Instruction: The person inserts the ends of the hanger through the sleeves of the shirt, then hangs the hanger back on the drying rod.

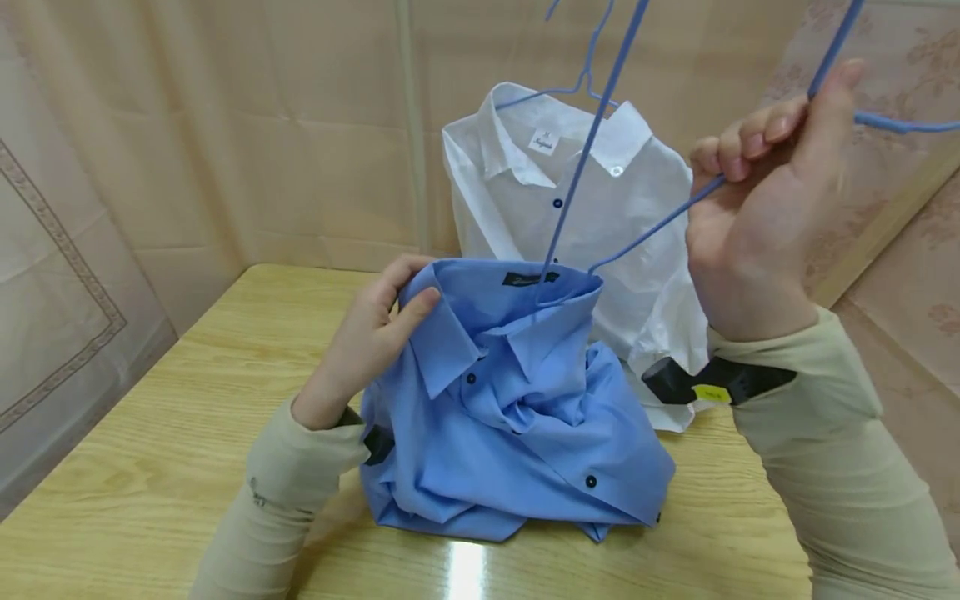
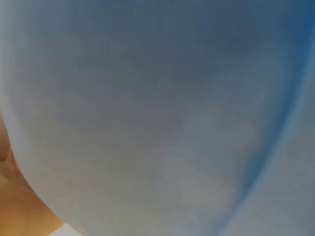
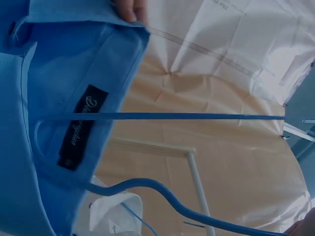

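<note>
A blue button-up shirt (image 1: 480, 475) lies bunched on the wooden table, its collar standing up and opening toward me. My left hand (image 1: 367, 333) grips the left side of that collar, thumb over the outside. Raised at the upper right, my right hand (image 1: 772, 208) holds a blue hanger (image 1: 660, 225) with fingers curled round its wire. One end of the hanger dips into the collar, crossing the dark neck label (image 3: 76, 140) in the right wrist view. Blue cloth (image 2: 147, 123) fills most of the left wrist view.
Behind the blue shirt a white shirt (image 1: 600, 204) sits on another blue hanger (image 1: 547, 90). Beige curtains (image 1: 322, 125) stand behind the wooden table (image 1: 187, 400), with patterned cloth (image 1: 885, 275) at the right.
</note>
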The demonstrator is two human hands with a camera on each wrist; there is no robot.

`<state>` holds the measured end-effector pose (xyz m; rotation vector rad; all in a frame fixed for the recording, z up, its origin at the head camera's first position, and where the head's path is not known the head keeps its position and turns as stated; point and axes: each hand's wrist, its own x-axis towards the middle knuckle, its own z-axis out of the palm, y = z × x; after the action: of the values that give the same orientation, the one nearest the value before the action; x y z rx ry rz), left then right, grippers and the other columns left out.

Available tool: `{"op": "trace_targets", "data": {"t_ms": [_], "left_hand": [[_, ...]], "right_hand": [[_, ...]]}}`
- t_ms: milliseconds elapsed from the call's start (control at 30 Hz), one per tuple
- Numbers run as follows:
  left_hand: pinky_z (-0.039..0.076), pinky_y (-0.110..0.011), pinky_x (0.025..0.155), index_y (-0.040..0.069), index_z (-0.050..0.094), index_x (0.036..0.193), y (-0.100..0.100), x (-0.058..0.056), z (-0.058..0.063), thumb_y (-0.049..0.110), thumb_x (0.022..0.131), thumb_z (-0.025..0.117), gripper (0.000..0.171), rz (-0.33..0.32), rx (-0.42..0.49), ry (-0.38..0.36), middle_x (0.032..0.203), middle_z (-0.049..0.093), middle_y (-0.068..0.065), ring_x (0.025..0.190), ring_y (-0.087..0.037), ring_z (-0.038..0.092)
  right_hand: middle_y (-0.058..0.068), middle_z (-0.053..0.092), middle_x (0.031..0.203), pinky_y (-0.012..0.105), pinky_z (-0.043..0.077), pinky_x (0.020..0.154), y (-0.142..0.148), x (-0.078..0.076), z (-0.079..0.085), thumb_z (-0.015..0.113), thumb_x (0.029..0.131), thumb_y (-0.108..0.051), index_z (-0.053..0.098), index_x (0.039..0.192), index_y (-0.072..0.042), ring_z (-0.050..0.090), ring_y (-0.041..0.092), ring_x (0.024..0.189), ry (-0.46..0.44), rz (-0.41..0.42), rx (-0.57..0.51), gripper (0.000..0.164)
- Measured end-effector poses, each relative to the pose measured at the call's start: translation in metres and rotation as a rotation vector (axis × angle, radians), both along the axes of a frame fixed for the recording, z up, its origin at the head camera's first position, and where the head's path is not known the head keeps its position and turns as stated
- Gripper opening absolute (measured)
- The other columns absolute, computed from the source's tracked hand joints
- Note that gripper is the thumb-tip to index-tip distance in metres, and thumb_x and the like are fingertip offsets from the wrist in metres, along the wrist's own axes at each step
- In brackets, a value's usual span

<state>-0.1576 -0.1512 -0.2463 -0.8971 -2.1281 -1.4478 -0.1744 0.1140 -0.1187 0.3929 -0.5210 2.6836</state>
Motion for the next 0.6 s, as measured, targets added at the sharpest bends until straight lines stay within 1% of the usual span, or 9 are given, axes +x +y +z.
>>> {"op": "trace_targets", "data": {"t_ms": [67,167,267,333,400,500,600], "left_hand": [[0.038,-0.026,0.08,0.004,0.05,0.11,0.001,0.003,0.001,0.009,0.087,0.047,0.024,-0.009,-0.011,0.013,0.104,0.054,-0.004,0.091,-0.013,0.049],[0.038,-0.026,0.078,0.003,0.05,0.108,0.004,0.006,0.002,0.007,0.086,0.048,0.022,-0.001,0.02,0.033,0.101,0.054,-0.004,0.089,-0.013,0.049],[0.038,-0.025,0.075,0.002,0.052,0.104,0.006,0.009,0.003,0.005,0.085,0.049,0.02,0.034,0.071,0.069,0.098,0.055,-0.004,0.086,-0.014,0.049],[0.038,-0.024,0.073,0.001,0.053,0.101,0.007,0.01,0.004,0.004,0.084,0.051,0.018,0.061,0.097,0.095,0.094,0.055,-0.004,0.083,-0.014,0.049],[0.038,-0.024,0.071,0.001,0.054,0.1,0.008,0.011,0.005,0.004,0.083,0.052,0.017,0.082,0.108,0.113,0.092,0.055,-0.004,0.081,-0.014,0.049],[0.038,-0.023,0.07,0.001,0.055,0.099,0.009,0.012,0.006,0.004,0.083,0.052,0.017,0.107,0.122,0.121,0.091,0.056,-0.004,0.079,-0.013,0.048],[0.039,-0.023,0.073,0.001,0.055,0.1,0.008,0.014,0.007,0.004,0.083,0.052,0.017,0.132,0.143,0.124,0.094,0.056,-0.004,0.083,-0.013,0.05]], "right_hand": [[0.008,0.029,0.046,0.026,0.021,0.04,-0.008,-0.001,-0.005,0.04,0.09,-0.03,0.033,0.052,0.001,0.024,0.016,0.038,0.015,-0.018,0.039,0.049],[0.007,0.029,0.047,0.025,0.022,0.041,-0.022,-0.001,-0.02,0.037,0.092,-0.024,0.033,0.053,0.001,0.023,0.015,0.039,0.054,-0.035,0.126,0.046],[0.006,0.029,0.046,0.024,0.022,0.042,-0.036,-0.003,-0.04,0.035,0.092,-0.018,0.034,0.053,0.001,0.022,0.014,0.04,0.081,-0.036,0.233,0.044],[0.004,0.03,0.046,0.024,0.022,0.043,-0.044,-0.005,-0.053,0.034,0.093,-0.016,0.036,0.052,-0.001,0.023,0.014,0.04,0.112,-0.063,0.332,0.044],[0.003,0.03,0.045,0.024,0.022,0.044,-0.05,-0.005,-0.061,0.032,0.093,-0.013,0.038,0.052,-0.003,0.024,0.014,0.041,0.153,-0.103,0.418,0.043],[0.002,0.031,0.045,0.023,0.021,0.046,-0.056,-0.005,-0.067,0.03,0.093,-0.01,0.04,0.052,-0.006,0.024,0.014,0.042,0.224,-0.156,0.512,0.042],[0.003,0.031,0.046,0.023,0.02,0.047,-0.058,-0.004,-0.067,0.031,0.092,-0.008,0.04,0.054,-0.005,0.025,0.015,0.043,0.272,-0.142,0.546,0.039]]}}
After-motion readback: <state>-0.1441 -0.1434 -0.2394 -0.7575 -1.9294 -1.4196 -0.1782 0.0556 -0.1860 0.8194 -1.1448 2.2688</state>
